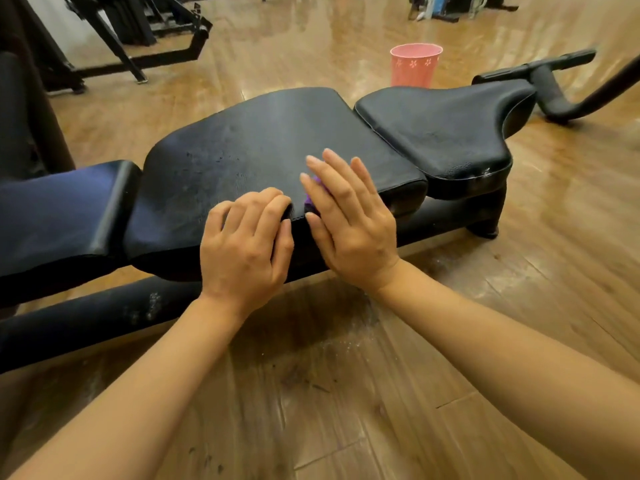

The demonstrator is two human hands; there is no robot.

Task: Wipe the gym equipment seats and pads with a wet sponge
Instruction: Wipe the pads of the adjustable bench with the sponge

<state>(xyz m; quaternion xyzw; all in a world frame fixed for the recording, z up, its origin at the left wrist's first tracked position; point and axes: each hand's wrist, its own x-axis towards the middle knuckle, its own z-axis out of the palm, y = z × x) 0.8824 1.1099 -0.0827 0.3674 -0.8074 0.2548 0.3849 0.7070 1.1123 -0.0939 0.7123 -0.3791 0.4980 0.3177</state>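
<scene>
A low black gym bench lies across the view with a large middle pad (270, 140), a seat pad (446, 129) to its right and a dark blue pad (59, 213) to its left. My right hand (349, 220) presses flat with straight fingers on a purple sponge (313, 192) at the middle pad's near edge; only a sliver of the sponge shows. My left hand (242, 244) rests on the same edge just left of it, its fingers curled over the pad's rim.
A pink bucket (414, 65) stands on the wet wooden floor behind the bench. The bench's black frame tube (86, 320) runs low at the left and a handle bar (554, 81) at the far right. Another machine's black frame (131, 39) stands at the back left.
</scene>
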